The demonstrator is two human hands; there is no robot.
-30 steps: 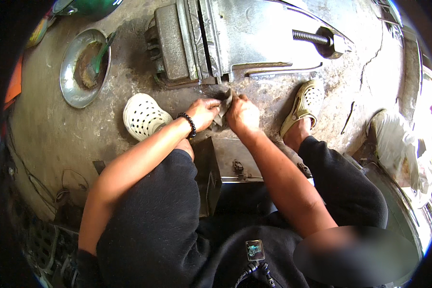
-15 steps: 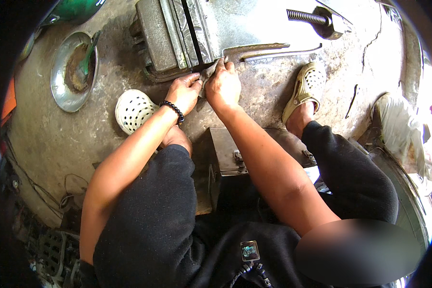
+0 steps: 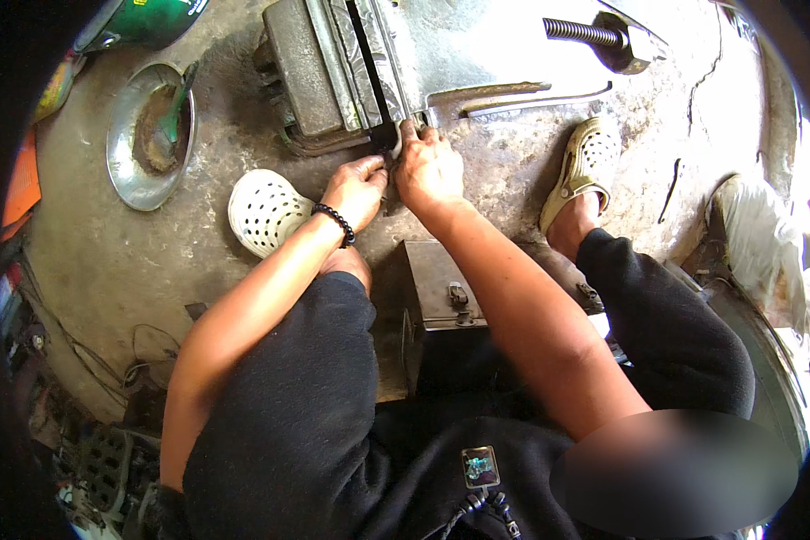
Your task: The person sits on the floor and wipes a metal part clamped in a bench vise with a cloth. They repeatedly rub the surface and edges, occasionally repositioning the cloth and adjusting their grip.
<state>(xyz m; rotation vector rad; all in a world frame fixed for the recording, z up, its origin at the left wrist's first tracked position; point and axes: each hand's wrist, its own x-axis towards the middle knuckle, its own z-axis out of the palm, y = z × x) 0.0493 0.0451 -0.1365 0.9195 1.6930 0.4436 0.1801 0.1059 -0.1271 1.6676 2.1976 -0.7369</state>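
Seen from the head camera, the person sits low over a grimy concrete floor [image 3: 135,270], and both bare hands meet at the near end of a heavy grey metal vise [image 3: 351,72] that lies flat on the floor. The left hand [image 3: 355,189], with a dark bead bracelet [image 3: 336,223] on its wrist, is curled with its fingertips pinched at the dark slot between the vise's two blocks; whatever small piece it pinches there is hidden by the fingers. The right hand [image 3: 430,171] sits just beside it, touching it, fingers bent down over the vise's near edge — it grips there, though what lies under the fingers cannot be made out. A threaded screw rod [image 3: 585,31] lies to the right of the vise, well apart from the hands, and two thin flat metal strips [image 3: 535,90] lie on the floor between the vise and the right foot. To the left of the vise sits a round metal dish [image 3: 121,171] with rusty residue and a green-handled tool [image 3: 178,103] resting in it, and beyond it a green container [image 3: 157,16]. A white perforated clog [image 3: 263,211] is on the foot just left of the left wrist — a tan one [image 3: 587,166] is on the foot right of the vise. Nearer the person than the vise, between the knees in dark trousers, stands a dark metal box [image 3: 441,306] with a latch.
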